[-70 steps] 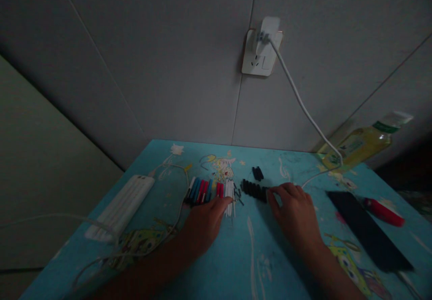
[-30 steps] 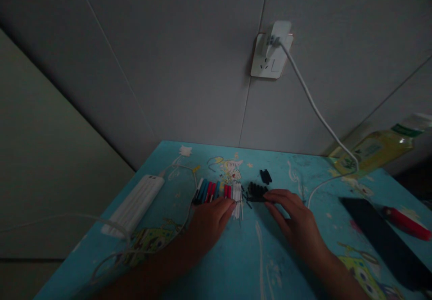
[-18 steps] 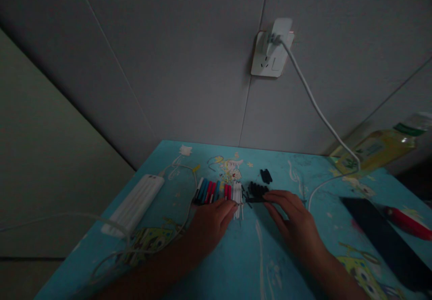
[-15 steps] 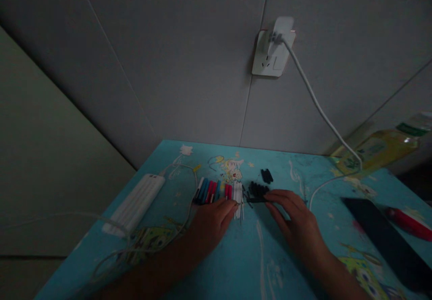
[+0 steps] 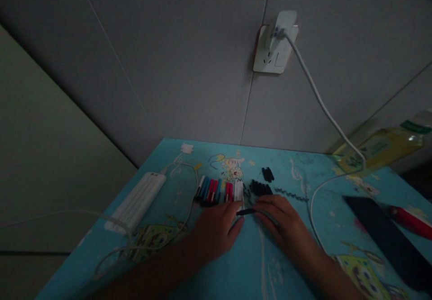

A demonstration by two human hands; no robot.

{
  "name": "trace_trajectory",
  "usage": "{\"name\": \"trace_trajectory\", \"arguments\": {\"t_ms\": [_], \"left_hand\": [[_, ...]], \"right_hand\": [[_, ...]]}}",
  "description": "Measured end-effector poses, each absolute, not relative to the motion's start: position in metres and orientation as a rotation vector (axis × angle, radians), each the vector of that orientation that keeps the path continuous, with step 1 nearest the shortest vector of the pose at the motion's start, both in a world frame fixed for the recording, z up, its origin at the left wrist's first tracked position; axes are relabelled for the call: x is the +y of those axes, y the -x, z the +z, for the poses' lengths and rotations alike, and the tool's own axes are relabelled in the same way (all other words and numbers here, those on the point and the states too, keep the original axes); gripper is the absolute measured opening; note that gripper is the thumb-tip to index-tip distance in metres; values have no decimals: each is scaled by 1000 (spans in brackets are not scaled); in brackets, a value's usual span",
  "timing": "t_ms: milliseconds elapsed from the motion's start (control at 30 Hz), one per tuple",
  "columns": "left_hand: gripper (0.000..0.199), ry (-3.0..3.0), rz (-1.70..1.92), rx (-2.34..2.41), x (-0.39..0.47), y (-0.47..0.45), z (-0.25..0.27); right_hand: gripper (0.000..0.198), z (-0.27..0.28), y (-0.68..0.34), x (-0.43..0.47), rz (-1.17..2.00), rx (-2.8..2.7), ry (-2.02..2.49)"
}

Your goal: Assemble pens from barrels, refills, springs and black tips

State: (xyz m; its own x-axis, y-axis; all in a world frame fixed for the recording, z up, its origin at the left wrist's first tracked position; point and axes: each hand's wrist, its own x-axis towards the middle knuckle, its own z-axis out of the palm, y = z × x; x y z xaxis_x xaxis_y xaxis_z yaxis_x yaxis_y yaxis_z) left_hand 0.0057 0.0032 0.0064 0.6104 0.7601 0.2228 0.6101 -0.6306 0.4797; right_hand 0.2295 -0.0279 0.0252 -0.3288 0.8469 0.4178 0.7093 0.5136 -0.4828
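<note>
A slim black pen barrel [image 5: 245, 211] lies level between my two hands, low over the table. My right hand [image 5: 285, 223] pinches its right end with thumb and fingertips. The barrel's left end sits between the thumb and fingers of my left hand [image 5: 219, 228]; I cannot make out whether a thin refill is in there too. Just beyond the left fingers, white refills [image 5: 238, 189] lie side by side. To their left is a row of blue, pink and white pen parts [image 5: 211, 191]. Short black pen pieces [image 5: 261, 188] are lined up behind my right hand.
A few more black pieces [image 5: 268, 174] lie farther back, and a row of small springs [image 5: 291, 194] to the right. A white power strip [image 5: 137, 201] with loose cable is at left. At right are a dark flat strip [image 5: 388, 241], a red object [image 5: 410, 221] and a yellow bottle [image 5: 381, 149].
My right hand has moved left and nearer to me with the black barrel, uncovering the springs. The left hand has come away from the refills to the barrel's left end.
</note>
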Motion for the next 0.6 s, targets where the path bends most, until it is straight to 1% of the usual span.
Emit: {"name": "trace_trajectory", "arguments": {"t_ms": [100, 300, 467, 600], "left_hand": [[37, -2437, 645, 1103, 1, -6, 7], [30, -2451, 698, 1055, 7, -4, 2], [34, -2563, 651, 967, 11, -3, -7], [37, -2623, 707, 884, 13, 1, -6]], "right_hand": [[19, 22, -225, -28, 351, -2117, 1246], [18, 21, -229, -27, 390, -2018, 1296], [15, 23, -230, -25, 450, -1993, 1312], [11, 25, -231, -25, 493, -1976, 1368]]}}
